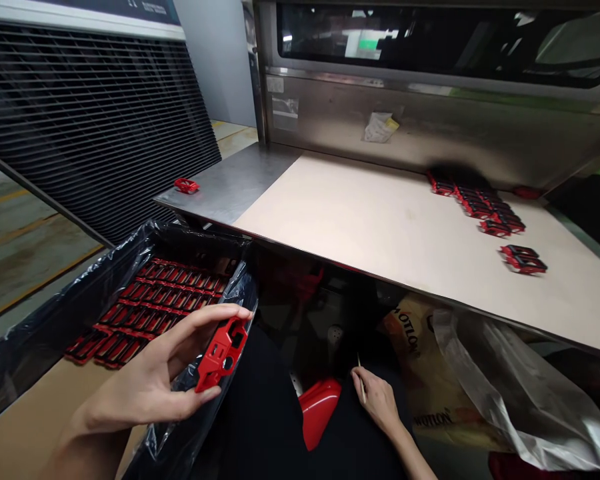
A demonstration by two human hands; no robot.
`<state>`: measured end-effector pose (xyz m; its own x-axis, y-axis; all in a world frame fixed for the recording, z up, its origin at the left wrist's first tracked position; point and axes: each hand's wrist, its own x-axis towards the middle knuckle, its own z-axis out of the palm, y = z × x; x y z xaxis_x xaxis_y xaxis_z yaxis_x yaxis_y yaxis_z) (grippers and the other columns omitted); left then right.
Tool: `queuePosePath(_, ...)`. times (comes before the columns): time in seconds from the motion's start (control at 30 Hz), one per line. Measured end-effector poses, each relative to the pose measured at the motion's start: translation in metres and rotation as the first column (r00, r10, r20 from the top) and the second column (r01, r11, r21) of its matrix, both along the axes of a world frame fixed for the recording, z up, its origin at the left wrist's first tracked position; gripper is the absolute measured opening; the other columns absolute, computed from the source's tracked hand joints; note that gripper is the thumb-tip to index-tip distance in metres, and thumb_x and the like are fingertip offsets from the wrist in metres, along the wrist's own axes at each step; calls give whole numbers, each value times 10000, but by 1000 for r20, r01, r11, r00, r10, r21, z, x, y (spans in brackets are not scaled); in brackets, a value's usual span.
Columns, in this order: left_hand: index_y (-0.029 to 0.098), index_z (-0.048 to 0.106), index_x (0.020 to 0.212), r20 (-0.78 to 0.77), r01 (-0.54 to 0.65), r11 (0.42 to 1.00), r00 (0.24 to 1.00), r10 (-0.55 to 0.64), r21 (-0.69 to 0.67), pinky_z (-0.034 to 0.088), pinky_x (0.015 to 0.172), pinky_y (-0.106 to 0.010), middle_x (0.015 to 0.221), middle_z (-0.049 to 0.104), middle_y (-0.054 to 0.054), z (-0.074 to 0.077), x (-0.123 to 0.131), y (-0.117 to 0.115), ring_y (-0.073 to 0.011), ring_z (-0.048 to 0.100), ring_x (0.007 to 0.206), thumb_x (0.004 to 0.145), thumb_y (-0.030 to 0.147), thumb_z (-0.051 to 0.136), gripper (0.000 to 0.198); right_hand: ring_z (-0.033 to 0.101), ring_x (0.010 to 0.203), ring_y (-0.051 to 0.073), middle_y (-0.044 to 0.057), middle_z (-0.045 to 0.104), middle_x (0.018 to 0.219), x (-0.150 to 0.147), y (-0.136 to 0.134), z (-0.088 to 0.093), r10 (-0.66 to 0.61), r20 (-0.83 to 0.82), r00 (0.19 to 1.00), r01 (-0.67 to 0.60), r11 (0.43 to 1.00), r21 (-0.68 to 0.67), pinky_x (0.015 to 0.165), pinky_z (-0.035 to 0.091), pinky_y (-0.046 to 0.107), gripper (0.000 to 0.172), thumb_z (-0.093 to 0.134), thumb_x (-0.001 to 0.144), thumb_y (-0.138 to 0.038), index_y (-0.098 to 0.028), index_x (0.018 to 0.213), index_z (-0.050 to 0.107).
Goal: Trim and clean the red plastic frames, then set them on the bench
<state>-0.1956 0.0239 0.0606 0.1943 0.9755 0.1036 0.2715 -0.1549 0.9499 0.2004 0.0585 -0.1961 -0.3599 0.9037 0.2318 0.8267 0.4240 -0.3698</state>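
Note:
My left hand (150, 380) is closed on a red plastic part (220, 353) with round and angular cutouts, pinched by its two ends between thumb and fingers. It is held over the edge of a box (23, 343) lined with black plastic film. Inside that box lie rows of similar red and black parts (167, 287). My right hand (377, 400), low and near my lap, pinches a thin pale stick (361, 380) that points upward. A glossy red piece (320, 410) shows to the left of the right hand.
A workbench (350, 200) with a beige surface stands ahead. On its right are a cluster of red-black parts (480, 200) and a separate one (524, 259); a red part (187, 186) rests at its left corner. Beneath are a printed sack (430, 393) and a clear plastic bag (520, 393).

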Motion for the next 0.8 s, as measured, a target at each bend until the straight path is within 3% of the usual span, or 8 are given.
queuePosePath(0.17,453,578,1369,113,-28,1000,993,28,-1,476,1099,-230,1408,646,78,1,7,1,-201,597,1337,795,102,768,699,731,548,177,29,744,658,0,0,-1,-3,-12,1000,3,1000,0,496,410,238,450,308,1051,-270,-209,840,701)
queuePosePath(0.8,435,539,1404,102,-6,1000,995,5,6,455,1140,-290,1449,611,46,-4,8,0,-222,561,1374,822,96,761,710,720,554,177,48,747,678,1,-1,-5,-13,-9,1000,13,1000,-15,503,417,234,434,326,1043,-276,-204,871,718)
